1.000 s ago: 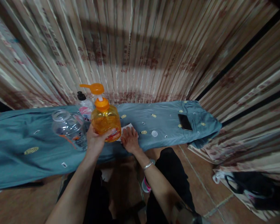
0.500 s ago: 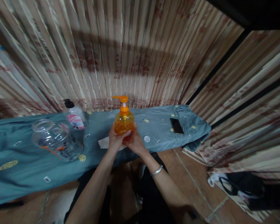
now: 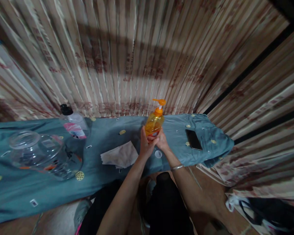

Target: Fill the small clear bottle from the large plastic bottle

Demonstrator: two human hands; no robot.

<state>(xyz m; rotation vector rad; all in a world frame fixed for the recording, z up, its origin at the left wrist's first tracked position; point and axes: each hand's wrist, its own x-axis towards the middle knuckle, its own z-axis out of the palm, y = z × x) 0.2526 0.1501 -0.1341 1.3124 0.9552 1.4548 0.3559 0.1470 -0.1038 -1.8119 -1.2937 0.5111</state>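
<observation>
**Both hands wrapped round an orange pump bottle above a cloth-covered worktop**

I look down along my forearms. My left hand (image 3: 145,147) and right hand (image 3: 163,142) meet in the middle of the view, palms facing, fingers closed together round the lower part of the pump bottle (image 3: 155,123). The bottle is clear orange and leans a little to the right, its spout pointing left. My hands hide its base, so I cannot tell whether it rests on the worktop (image 3: 26,186) or is lifted just off it. I think this low, two-handed grip steadies a top-heavy bottle and leaves the pump head free. A bracelet (image 3: 177,167) sits on my right wrist.

The bottle is directly beyond my knuckles, cupped between both palms, towards the far edge of the worktop near the striped curtain (image 3: 127,58).

A blue-grey cloth covers the worktop. Just left of my left hand lies a crumpled white tissue (image 3: 119,155). A small white disc (image 3: 158,154) lies between my wrists. Further left a large clear jar (image 3: 44,156) lies on its side, and behind it stands a small bottle (image 3: 73,124) with a black cap and pink label. Well to the right lies a dark phone (image 3: 194,139), flat, probably kept clear of the liquids.
</observation>
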